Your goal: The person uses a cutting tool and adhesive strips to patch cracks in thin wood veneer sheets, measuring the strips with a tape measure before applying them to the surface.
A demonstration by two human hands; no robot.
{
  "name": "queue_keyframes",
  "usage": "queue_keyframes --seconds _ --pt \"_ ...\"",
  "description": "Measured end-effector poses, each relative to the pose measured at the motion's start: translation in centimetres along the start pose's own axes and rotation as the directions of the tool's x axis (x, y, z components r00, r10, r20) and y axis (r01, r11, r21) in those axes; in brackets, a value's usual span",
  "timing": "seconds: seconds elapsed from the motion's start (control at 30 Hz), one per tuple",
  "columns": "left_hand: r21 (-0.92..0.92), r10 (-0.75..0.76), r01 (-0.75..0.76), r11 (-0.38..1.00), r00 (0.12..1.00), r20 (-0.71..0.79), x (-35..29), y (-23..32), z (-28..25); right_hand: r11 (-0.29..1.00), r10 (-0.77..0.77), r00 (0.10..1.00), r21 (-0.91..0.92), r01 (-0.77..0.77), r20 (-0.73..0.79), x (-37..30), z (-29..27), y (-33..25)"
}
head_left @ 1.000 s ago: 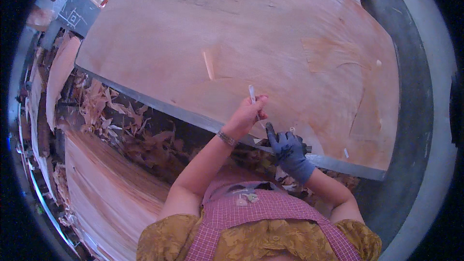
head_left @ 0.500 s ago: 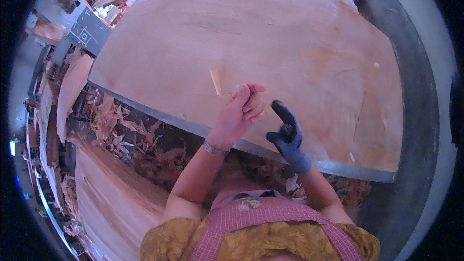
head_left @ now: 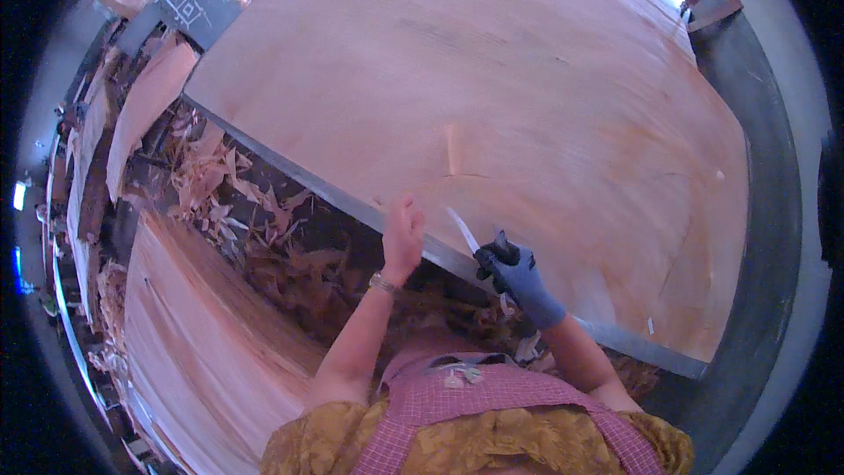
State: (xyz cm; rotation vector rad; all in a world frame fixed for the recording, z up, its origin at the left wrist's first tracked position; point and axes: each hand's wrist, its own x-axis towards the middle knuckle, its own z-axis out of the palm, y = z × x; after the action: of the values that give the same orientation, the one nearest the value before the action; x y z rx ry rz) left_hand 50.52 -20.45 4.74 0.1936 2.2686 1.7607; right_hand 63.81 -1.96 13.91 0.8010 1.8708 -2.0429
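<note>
Watching remotely, I see the blue-grey gloved right hand (head_left: 517, 278), lower centre, fist closed round a slim whitish blade-like strip (head_left: 462, 231). Bare left hand (head_left: 403, 243): fingers loosely straight. Curled brown wood shavings (head_left: 209, 172) clutter mid-left. Grey tabletop edge (head_left: 651, 351) slants down rightward; broad tan wood sheet (head_left: 545, 123) stretches to frame top.

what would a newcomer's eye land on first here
The broad, pale pinkish-tan wood-like sheet dominates, filling the upper middle of the view. Near its lower edge, the blue-and-black gloved right hand holds a slim, pale, pointed blade-like tool, with the bare, open left hand to its left. Crumpled, thin tan scraps lie heaped at left.
</note>
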Motion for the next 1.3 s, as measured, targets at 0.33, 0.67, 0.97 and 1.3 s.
queue_keyframes --seconds 0.33,0.67,0.97,1.3 --pt "0.636 0.399 -0.449 0.628 0.887 0.232 -0.1 -6.9 -3.4 1.0 -0.002 0.996 -0.014 0.003 0.094 10.6 7.3 -3.5" --pt "0.685 0.393 -0.512 0.519 0.854 0.341 3.1 -5.7 -4.8 0.983 0.183 0.978 0.0 -0.184 0.095 15.6 7.4 2.5" --pt "0.735 0.351 -0.525 0.428 0.847 0.4 3.6 -6.0 -4.0 0.513 -0.454 0.883 -0.775 0.37 0.121 15.2 4.5 4.5" --pt "0.699 0.206 -0.445 0.559 0.892 0.403 5.3 -3.9 -4.2 0.996 -0.051 0.936 0.047 0.072 -0.348 12.1 -2.2 1.7"
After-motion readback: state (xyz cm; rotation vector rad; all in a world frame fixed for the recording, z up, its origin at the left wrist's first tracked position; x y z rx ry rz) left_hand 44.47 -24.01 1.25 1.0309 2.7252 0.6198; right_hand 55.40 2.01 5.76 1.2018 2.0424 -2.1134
